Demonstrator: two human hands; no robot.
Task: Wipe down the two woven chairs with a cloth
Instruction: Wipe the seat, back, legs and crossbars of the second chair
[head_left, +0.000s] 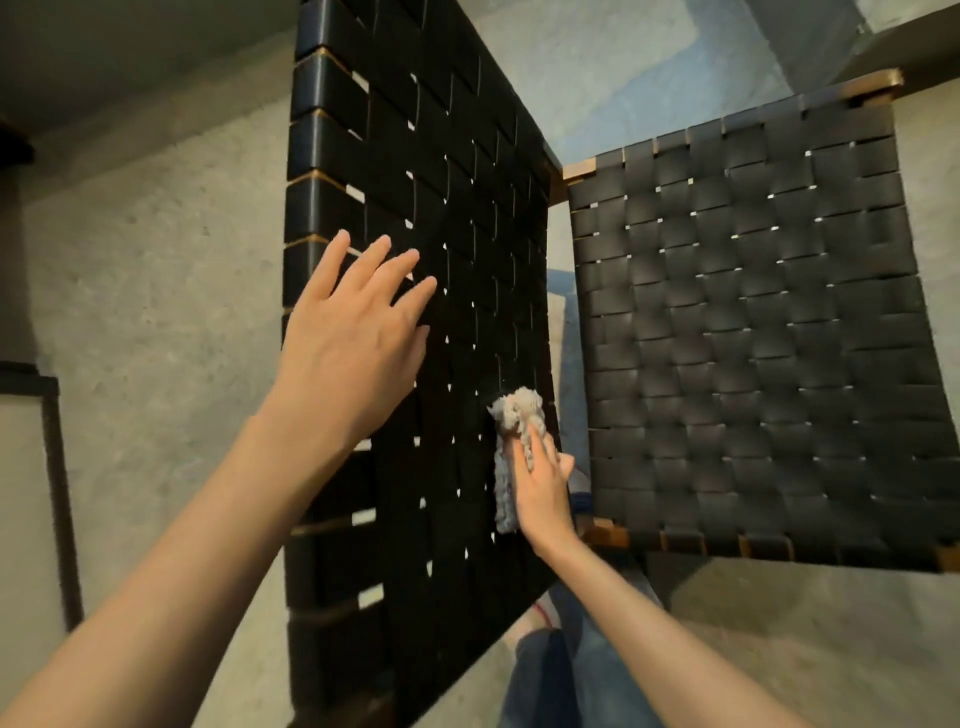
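Plainly, two woven chairs are in view, along with one cloth and two bare hands. The near chair (457, 156) shows one panel of black woven straps standing almost on edge, and both hands are on it. The left hand (353, 332) lies flat against the weave. Its fingers (382, 265) are straight and spread apart, with the tips touching straps near the panel's left border. The right hand (543, 488) is lower and to the right of those fingers, close to the panel's right border. Its fingers (524, 457) are closed on the grey, nubbly cloth (511, 447) and hold it against the straps. Part of the cloth bunches above the fingertips, and a strip hangs down along the hand's left side. The second chair (753, 338) lies to the right of the right hand's fingers, touched by neither hand. It is a panel of the same black weave, with a brown wooden frame (579, 169) showing at its corners. Below the right wrist is a leg in blue jeans (540, 670). Pale grey floor (156, 260) spreads to the left of the left hand's fingers.
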